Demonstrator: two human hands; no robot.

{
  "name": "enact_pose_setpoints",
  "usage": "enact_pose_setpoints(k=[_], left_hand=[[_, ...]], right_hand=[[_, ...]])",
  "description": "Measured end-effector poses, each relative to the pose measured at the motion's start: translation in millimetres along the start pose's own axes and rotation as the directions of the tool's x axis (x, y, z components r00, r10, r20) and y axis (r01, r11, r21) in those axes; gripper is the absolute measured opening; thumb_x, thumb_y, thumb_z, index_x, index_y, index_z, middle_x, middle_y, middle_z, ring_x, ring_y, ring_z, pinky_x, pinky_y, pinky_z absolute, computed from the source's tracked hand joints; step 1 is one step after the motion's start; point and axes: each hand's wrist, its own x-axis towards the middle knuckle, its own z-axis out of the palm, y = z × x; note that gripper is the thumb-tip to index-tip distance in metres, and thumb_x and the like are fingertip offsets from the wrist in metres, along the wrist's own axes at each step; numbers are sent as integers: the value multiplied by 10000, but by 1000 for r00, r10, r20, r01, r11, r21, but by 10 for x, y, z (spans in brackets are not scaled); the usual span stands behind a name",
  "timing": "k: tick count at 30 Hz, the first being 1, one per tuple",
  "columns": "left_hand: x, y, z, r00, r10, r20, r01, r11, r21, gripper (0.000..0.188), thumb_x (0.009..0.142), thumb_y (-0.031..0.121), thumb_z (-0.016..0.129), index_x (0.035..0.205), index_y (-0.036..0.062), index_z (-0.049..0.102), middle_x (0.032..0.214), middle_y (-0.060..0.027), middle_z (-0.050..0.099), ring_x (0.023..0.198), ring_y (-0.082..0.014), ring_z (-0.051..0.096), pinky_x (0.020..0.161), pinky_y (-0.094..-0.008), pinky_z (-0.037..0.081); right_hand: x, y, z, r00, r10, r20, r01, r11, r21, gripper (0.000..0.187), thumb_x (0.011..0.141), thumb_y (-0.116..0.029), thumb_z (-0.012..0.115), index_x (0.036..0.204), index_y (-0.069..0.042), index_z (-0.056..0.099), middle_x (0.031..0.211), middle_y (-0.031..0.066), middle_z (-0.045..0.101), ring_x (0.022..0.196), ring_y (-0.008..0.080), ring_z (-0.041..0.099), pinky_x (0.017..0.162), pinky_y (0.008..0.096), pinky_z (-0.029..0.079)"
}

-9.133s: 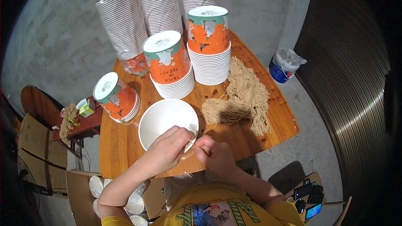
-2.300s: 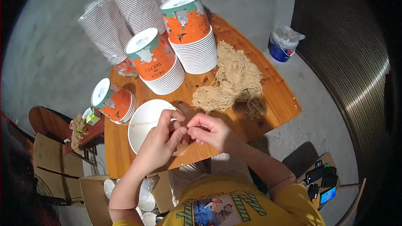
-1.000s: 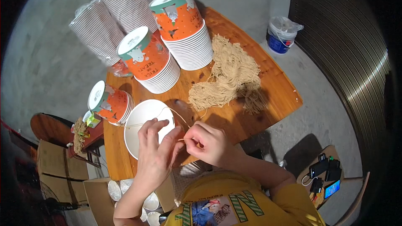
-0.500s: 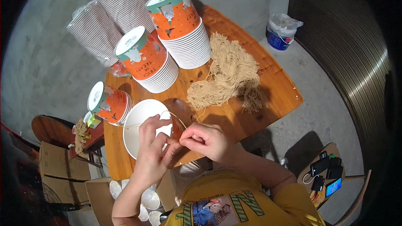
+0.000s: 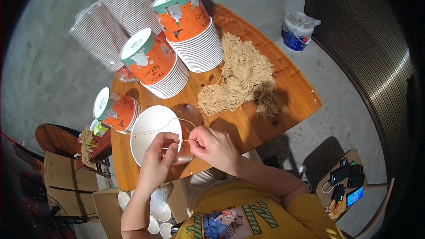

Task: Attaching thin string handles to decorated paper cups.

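An orange paper bucket (image 5: 148,126) lies tilted near the table's front edge, its white inside showing. A thin beige string (image 5: 182,120) crosses its mouth from the left rim and arcs over to my right hand. At the bucket's right rim, my left hand (image 5: 158,156) has its fingers and thumb curled together on the string. Just to the right, my right hand (image 5: 215,149) is closed in a pinch on the string too. A short piece of it spans the small gap between my hands.
Beyond my hands, a heap of beige string (image 5: 241,79) lies on the wooden table (image 5: 287,102). Upside-down stacks of orange buckets (image 5: 152,59) stand behind, with wrapped white stacks (image 5: 99,35) farther back. A carton (image 5: 106,206) holding white cups sits below at left.
My hands have drawn slightly apart, the left one curling its previously spread fingers. The string's loop over the bucket has shifted, and a short stretch now shows between my hands.
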Motion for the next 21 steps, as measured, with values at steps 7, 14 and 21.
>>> enact_pose_setpoints(k=[7, 14, 21], left_hand=[[10, -5, 4, 999, -34, 6, 34, 999, -19, 215, 959, 89, 542, 1158, 7, 544, 988, -80, 629, 881, -135, 611, 735, -274, 508], [39, -20, -36, 1000, 12, 14, -12, 1000, 14, 227, 962, 101, 540, 1166, 2, 546, 959, -82, 634, 866, -130, 607, 734, -272, 505], [174, -87, -81, 987, -1, 158, -8, 998, 57, 138, 961, 100, 534, 1057, 3, 554, 870, -75, 628, 774, -135, 571, 683, -264, 467]], right_hand=[[17, 25, 51, 1000, -13, -11, 13, 1000, -18, 181, 765, -40, 695, 864, -62, 545, 739, 95, 632, 632, 245, 660, 540, 349, 529], [36, 7, 70, 1000, -22, 9, 22, 999, -42, 177, 764, -36, 696, 852, -58, 544, 733, 99, 631, 629, 248, 658, 535, 350, 530], [36, 11, 93, 999, -37, 9, 38, 997, -74, 174, 772, -55, 703, 850, -62, 547, 731, 100, 624, 629, 248, 657, 531, 358, 522]])
